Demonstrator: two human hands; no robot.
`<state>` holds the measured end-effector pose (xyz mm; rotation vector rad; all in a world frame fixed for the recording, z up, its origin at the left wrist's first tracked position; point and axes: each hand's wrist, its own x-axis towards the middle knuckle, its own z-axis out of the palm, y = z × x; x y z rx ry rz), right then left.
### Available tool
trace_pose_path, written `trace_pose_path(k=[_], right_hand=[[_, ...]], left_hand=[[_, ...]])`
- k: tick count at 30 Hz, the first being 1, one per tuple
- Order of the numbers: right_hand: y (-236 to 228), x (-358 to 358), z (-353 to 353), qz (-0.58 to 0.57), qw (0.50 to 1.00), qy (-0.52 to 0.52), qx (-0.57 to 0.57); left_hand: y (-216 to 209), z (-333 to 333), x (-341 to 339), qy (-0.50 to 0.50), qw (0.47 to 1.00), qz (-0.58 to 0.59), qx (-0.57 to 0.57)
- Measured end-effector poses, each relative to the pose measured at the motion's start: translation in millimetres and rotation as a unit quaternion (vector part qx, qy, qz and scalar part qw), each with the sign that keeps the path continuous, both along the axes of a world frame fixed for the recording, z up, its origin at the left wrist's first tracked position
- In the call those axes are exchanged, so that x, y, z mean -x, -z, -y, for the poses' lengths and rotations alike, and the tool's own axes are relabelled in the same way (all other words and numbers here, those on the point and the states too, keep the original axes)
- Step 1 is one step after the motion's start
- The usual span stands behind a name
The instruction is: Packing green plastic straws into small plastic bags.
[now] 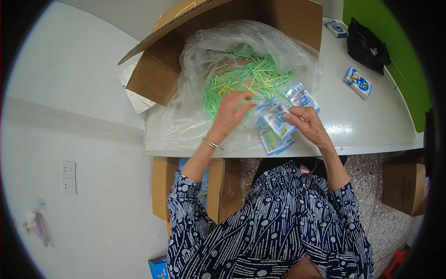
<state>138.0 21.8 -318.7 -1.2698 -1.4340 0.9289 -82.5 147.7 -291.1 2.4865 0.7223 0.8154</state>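
My right hand (309, 123) pinches the edge of a small blue-and-white plastic packet (274, 114) between thumb and fingers. Left of it, my left hand (227, 114) is raised with thumb and fingers apart, and nothing shows between them. Under and beside the held packet lie a packet with green sticks showing inside (275, 141) and another blue-and-white packet (297, 93). Beyond my hands, a heap of thin green and yellow sticks (251, 74) rests in a clear plastic bag (195, 51). My left hand partly covers the heap's near side.
The bag spills from an open cardboard box (155, 76) on the white table (353, 125). Two small blue-and-white boxes, one nearer (357, 83) and one farther (335, 29), and a black pouch (367, 46) lie by the green panel (404, 56). Cardboard boxes (227, 186) stand below the table.
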Motion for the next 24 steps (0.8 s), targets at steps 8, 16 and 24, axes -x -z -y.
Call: trace_pose_path(k=[8, 16, 24], right_hand=[[1.6, -10.1, 0.7, -0.08, 0.996, 0.028, 0.013], [10.2, -15.1, 1.0, -0.096, 0.995, 0.023, 0.028], [12.4, -12.3, 6.0, -0.101, 0.994, 0.038, 0.025]], left_hand=[[19.6, -55.0, 60.0, -0.033, 0.881, -0.371, -0.292], [44.9, -79.3, 43.1, 0.02, 0.847, -0.397, -0.354], [52.5, -75.0, 43.7, -0.005, 0.873, -0.358, -0.331]])
